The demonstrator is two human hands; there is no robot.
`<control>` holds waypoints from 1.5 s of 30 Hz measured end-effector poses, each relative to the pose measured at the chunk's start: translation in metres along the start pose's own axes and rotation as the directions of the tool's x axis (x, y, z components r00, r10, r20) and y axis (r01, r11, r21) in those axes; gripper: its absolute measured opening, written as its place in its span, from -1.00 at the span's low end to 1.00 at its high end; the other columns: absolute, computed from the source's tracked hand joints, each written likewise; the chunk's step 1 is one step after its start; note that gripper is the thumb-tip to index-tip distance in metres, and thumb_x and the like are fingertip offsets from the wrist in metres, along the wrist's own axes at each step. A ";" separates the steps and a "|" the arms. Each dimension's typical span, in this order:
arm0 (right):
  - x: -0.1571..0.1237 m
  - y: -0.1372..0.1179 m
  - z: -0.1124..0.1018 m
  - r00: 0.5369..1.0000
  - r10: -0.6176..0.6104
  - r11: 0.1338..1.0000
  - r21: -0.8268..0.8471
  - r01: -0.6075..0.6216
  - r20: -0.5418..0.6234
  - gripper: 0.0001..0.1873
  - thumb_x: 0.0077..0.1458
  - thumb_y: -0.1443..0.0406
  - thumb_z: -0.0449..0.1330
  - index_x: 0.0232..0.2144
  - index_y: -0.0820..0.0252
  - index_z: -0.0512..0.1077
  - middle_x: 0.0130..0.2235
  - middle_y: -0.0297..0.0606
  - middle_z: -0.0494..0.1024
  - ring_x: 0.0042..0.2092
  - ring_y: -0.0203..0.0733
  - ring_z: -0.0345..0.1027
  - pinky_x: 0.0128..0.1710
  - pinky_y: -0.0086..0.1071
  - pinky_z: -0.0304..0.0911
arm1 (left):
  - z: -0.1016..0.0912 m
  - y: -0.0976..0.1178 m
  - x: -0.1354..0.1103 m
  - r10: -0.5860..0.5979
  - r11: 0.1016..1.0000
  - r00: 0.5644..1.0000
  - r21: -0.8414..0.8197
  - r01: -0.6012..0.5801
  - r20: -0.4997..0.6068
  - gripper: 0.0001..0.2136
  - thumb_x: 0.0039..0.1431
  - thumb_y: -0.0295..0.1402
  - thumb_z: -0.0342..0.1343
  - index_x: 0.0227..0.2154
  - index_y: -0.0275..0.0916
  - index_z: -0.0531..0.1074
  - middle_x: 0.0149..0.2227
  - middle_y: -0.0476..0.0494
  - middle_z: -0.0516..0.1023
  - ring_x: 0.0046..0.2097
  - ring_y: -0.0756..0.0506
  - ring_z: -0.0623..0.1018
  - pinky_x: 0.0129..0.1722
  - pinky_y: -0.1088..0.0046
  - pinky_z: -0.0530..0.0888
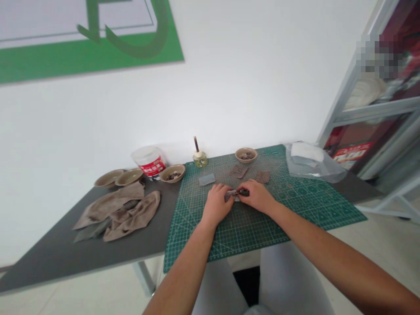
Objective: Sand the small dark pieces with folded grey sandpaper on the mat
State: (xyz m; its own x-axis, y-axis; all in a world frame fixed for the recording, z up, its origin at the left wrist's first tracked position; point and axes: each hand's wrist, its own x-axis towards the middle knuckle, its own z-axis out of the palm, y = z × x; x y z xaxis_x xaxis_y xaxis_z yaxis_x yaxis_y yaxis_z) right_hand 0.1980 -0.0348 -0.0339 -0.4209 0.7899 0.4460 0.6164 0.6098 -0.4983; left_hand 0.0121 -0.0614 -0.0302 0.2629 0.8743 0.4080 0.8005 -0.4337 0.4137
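Over the middle of the green cutting mat (197,236), my left hand (218,202) pinches a small greyish piece (231,194) at its fingertips. Close beside it, my right hand (258,196) grips a small tool with a dark handle (243,192), its thin end pointing at the piece. What kind of tool it is does not show clearly. Just beyond my hands lie a pale blue-grey rectangle (207,179) and two brown pieces of cloth or leather, one with dark marks (239,171) and one plainer (263,176).
At the mat's back stand a bowl of small dark bits (246,155) and a glass bottle with a brush-like stem (200,159). Left are another bowl (173,173), a white-red tub (149,161), stacked bowls (129,176) and crumpled brown cloth (131,218). A plastic bag (315,164) lies right.
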 end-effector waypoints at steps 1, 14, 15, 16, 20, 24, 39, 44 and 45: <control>-0.001 0.000 0.001 1.000 -0.019 1.000 -0.008 0.019 0.016 -0.86 0.01 0.32 0.29 -0.30 0.15 0.54 -0.34 -0.26 0.56 -0.22 -0.17 0.34 -0.18 -0.33 0.21 | 0.001 0.001 0.000 -0.002 1.000 1.000 0.030 0.001 0.026 -0.79 0.08 -0.42 0.08 -0.20 -0.16 0.48 -0.17 -0.16 0.47 -0.06 -0.19 0.38 -0.05 0.24 0.31; -0.002 0.000 0.004 0.988 -0.138 0.981 -0.130 0.146 0.065 -0.95 0.05 0.32 0.26 -0.41 0.19 0.51 -0.37 -0.26 0.54 -0.22 -0.14 0.27 -0.13 -0.28 0.14 | 0.002 0.008 -0.004 -0.038 0.979 0.996 0.203 0.020 0.082 -0.81 0.21 -0.34 -0.03 -0.24 -0.11 0.49 -0.21 -0.18 0.43 -0.09 -0.23 0.34 -0.12 0.17 0.24; -0.002 -0.001 0.005 0.985 -0.156 0.979 -0.122 0.165 0.078 -0.95 0.05 0.32 0.26 -0.42 0.18 0.50 -0.36 -0.27 0.54 -0.22 -0.15 0.27 -0.12 -0.28 0.14 | 0.002 0.008 -0.004 -0.039 0.979 0.996 0.202 0.023 0.079 -0.81 0.21 -0.34 -0.03 -0.25 -0.11 0.49 -0.21 -0.18 0.43 -0.09 -0.23 0.34 -0.12 0.17 0.24; -0.002 -0.001 0.005 0.981 -0.171 0.977 -0.113 0.181 0.092 -0.95 0.05 0.31 0.26 -0.42 0.18 0.50 -0.36 -0.28 0.54 -0.22 -0.15 0.27 -0.12 -0.28 0.14 | 0.002 0.008 -0.004 -0.039 0.980 0.996 0.200 0.023 0.076 -0.82 0.21 -0.34 -0.03 -0.25 -0.11 0.49 -0.21 -0.17 0.43 -0.10 -0.23 0.34 -0.12 0.16 0.24; -0.002 0.000 0.004 0.988 -0.139 0.980 -0.135 0.147 0.071 -0.94 0.06 0.31 0.25 -0.42 0.18 0.50 -0.36 -0.27 0.54 -0.23 -0.14 0.26 -0.13 -0.28 0.14 | 0.003 0.007 -0.004 -0.029 0.980 0.997 0.200 0.015 0.067 -0.82 0.21 -0.34 -0.03 -0.27 -0.11 0.48 -0.21 -0.17 0.43 -0.10 -0.24 0.34 -0.14 0.16 0.23; -0.002 0.000 0.005 0.982 -0.157 0.979 -0.116 0.168 0.102 -0.94 0.05 0.30 0.26 -0.43 0.18 0.50 -0.36 -0.28 0.54 -0.21 -0.14 0.25 -0.12 -0.29 0.13 | 0.004 0.007 -0.003 -0.034 0.977 0.997 0.211 0.018 0.071 -0.84 0.19 -0.37 -0.02 -0.29 -0.11 0.47 -0.21 -0.17 0.44 -0.10 -0.24 0.34 -0.15 0.16 0.23; 0.000 0.005 0.006 0.994 -0.098 0.977 -0.187 0.107 0.058 -0.91 0.07 0.29 0.24 -0.43 0.18 0.49 -0.38 -0.27 0.51 -0.21 -0.13 0.21 -0.11 -0.30 0.11 | -0.001 0.012 -0.002 -0.099 0.957 0.984 0.286 0.052 0.151 -0.82 0.21 -0.35 -0.06 -0.22 -0.11 0.43 -0.14 -0.16 0.41 -0.05 -0.24 0.31 -0.12 0.15 0.24; 0.000 0.005 0.009 0.994 -0.091 0.978 -0.182 0.102 0.068 -0.90 0.10 0.27 0.22 -0.40 0.18 0.49 -0.36 -0.27 0.51 -0.22 -0.14 0.20 -0.11 -0.30 0.10 | -0.003 0.014 -0.002 -0.127 0.951 0.974 0.302 0.066 0.185 -0.80 0.22 -0.38 -0.10 -0.20 -0.09 0.41 -0.12 -0.13 0.38 -0.03 -0.23 0.29 -0.10 0.15 0.24; 0.000 0.005 0.008 0.994 -0.089 0.979 -0.178 0.100 0.069 -0.91 0.10 0.27 0.22 -0.39 0.18 0.49 -0.36 -0.27 0.51 -0.22 -0.14 0.20 -0.12 -0.31 0.11 | -0.003 0.015 -0.002 -0.131 0.951 0.973 0.302 0.069 0.188 -0.80 0.22 -0.38 -0.10 -0.20 -0.08 0.41 -0.11 -0.13 0.38 -0.02 -0.23 0.29 -0.09 0.15 0.24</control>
State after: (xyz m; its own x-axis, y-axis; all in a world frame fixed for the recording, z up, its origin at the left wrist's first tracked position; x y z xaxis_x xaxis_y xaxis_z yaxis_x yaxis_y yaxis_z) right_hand 0.1956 -0.0309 -0.0428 -0.5194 0.7350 0.4359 0.6794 0.6646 -0.3110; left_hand 0.0214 -0.0702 -0.0223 0.2528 0.9488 0.1897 0.9419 -0.2861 0.1761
